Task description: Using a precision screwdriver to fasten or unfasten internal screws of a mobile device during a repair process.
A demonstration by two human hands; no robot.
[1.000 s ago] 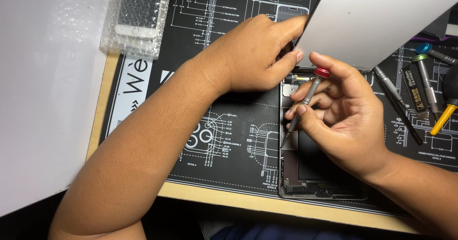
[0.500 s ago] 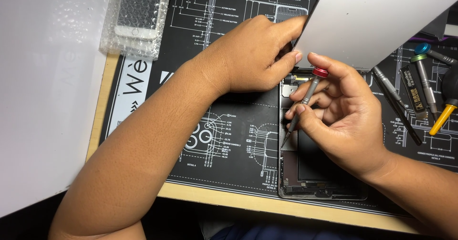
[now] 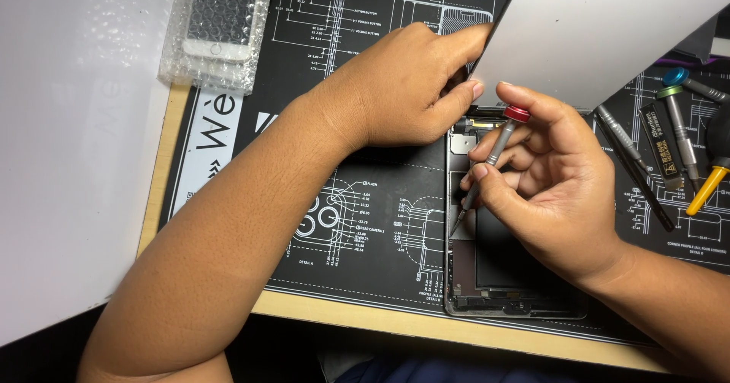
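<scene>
Head view: nothing has shifted since the earlier frames; both hands and the tool keep their places. The left hand (image 3: 407,86) reaches across the black printed work mat (image 3: 357,223), fingers pressed together on the lower edge of the raised white screen panel (image 3: 608,25), holding it tilted up. The right hand (image 3: 555,193) pinches a slim grey screwdriver with a red cap (image 3: 490,158) between thumb and fingers, its tip lowered into the opened tablet body (image 3: 502,269), which lies near the mat's front edge, right of centre. At the mat's right edge lie several spare screwdrivers (image 3: 677,124), one with a yellow handle (image 3: 703,189). At the far left corner a white phone in bubble wrap (image 3: 217,25) rests partly on the mat. A white sheet (image 3: 68,147) covers the table's left side
</scene>
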